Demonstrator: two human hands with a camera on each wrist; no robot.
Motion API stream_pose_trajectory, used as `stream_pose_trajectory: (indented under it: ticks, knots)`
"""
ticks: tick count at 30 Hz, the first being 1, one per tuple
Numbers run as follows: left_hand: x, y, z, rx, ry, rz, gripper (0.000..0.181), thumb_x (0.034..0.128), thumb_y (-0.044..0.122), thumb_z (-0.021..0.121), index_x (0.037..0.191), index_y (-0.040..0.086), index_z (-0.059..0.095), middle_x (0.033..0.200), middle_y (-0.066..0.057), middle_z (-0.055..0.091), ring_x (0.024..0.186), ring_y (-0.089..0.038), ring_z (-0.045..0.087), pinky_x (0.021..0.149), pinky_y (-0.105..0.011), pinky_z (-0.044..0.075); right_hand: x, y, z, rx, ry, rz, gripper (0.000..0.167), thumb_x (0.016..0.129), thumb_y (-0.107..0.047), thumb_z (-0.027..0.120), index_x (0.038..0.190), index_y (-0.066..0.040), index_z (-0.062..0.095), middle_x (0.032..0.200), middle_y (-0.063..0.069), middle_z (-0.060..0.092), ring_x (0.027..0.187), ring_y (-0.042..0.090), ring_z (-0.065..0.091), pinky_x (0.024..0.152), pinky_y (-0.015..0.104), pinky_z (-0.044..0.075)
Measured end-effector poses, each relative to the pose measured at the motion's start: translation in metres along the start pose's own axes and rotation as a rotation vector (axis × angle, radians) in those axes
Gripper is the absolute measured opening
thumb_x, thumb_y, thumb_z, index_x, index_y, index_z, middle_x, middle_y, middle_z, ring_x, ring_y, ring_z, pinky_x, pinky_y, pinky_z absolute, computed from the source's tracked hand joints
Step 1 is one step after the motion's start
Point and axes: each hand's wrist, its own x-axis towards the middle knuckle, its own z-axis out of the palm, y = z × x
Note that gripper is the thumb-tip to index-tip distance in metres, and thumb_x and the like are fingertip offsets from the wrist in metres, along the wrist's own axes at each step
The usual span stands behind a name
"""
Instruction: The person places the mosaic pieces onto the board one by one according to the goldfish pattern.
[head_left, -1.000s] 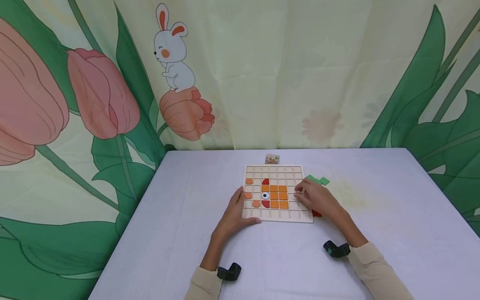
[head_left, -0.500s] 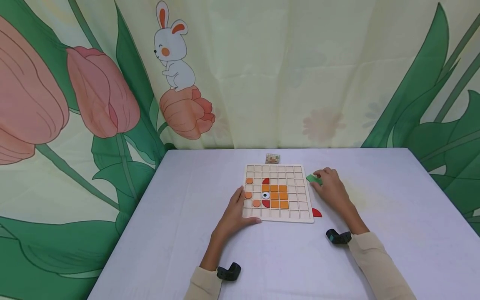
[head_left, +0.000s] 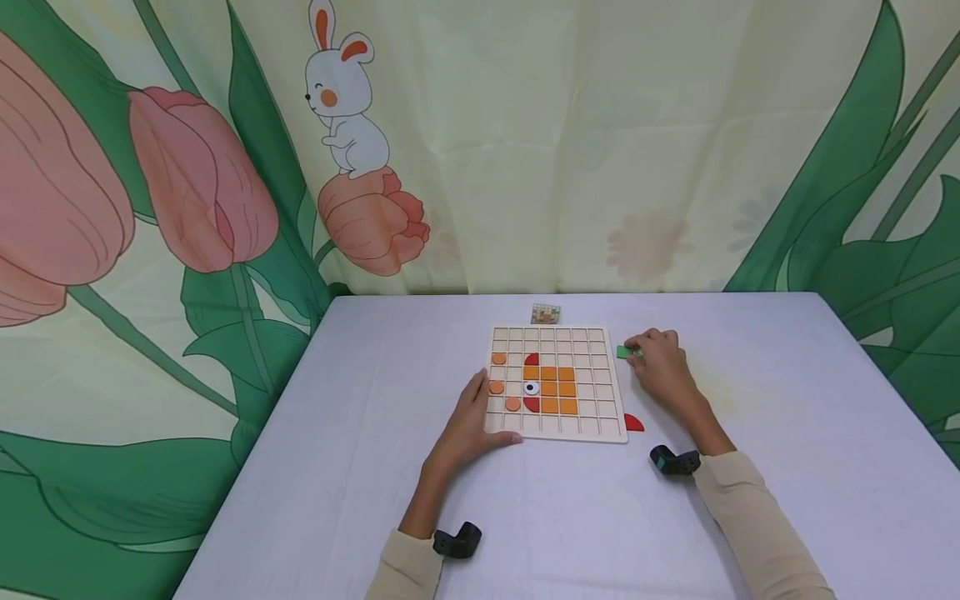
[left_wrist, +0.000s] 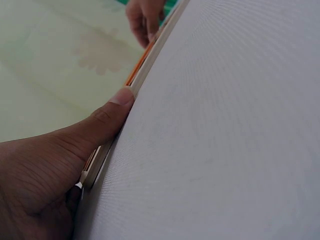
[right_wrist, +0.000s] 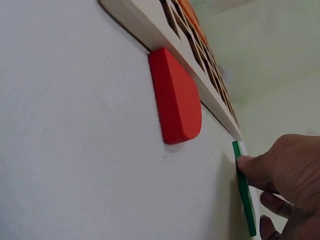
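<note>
A pale wooden grid board lies on the table with orange squares, red rounded pieces, orange discs and a black-and-white eye piece in its cells. My left hand holds the board's near left corner, thumb along the near edge, fingers along the left side. Beyond the board's right edge, my right hand pinches a green tile between thumb and fingers. Whether a second green tile is under that hand, I cannot tell. A loose red rounded piece lies beside the board's right edge.
Behind the board, a small patterned card lies on the white-covered table. A printed curtain with tulips and a rabbit hangs at the table's far edge. Each wrist wears a black device.
My right hand has moved from over the board's right side to the green tiles and taken hold there, uncovering the loose red piece. My left hand stays on the corner.
</note>
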Motion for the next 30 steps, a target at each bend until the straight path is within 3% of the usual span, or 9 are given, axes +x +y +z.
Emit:
stream_pose_trajectory:
  ticks: [10, 16, 30]
  knots:
    - [-0.001, 0.000, -0.001, 0.000, 0.005, 0.022, 0.125, 0.0667, 0.050, 0.087, 0.158, 0.010, 0.011, 0.163, -0.005, 0.012, 0.147, -0.023, 0.016, 0.114, -0.040, 0.029, 0.007, 0.002, -0.004, -0.020, -0.087, -0.063, 0.027, 0.091, -0.008, 0.068, 0.115, 0.003, 0.065, 0.116, 0.022, 0.055, 0.114, 0.041, 0.037, 0.086, 0.055, 0.039]
    - [0.000, 0.001, 0.000, 0.002, -0.004, 0.007, 0.125, 0.0673, 0.052, 0.086, 0.158, 0.012, 0.010, 0.163, -0.003, 0.010, 0.147, -0.020, 0.015, 0.114, -0.038, 0.029, 0.010, 0.002, -0.006, -0.028, -0.089, -0.079, 0.026, 0.093, -0.010, 0.066, 0.116, 0.002, 0.063, 0.118, 0.022, 0.054, 0.116, 0.041, 0.036, 0.089, 0.056, 0.038]
    - [0.002, -0.001, 0.001, -0.017, 0.000, 0.023, 0.126, 0.0669, 0.048, 0.088, 0.158, 0.012, 0.009, 0.163, -0.003, 0.012, 0.147, -0.020, 0.014, 0.115, -0.038, 0.027, 0.028, -0.028, 0.004, 0.045, -0.161, -0.187, 0.026, 0.094, -0.013, 0.065, 0.116, 0.001, 0.065, 0.115, 0.018, 0.056, 0.118, 0.037, 0.038, 0.098, 0.056, 0.037]
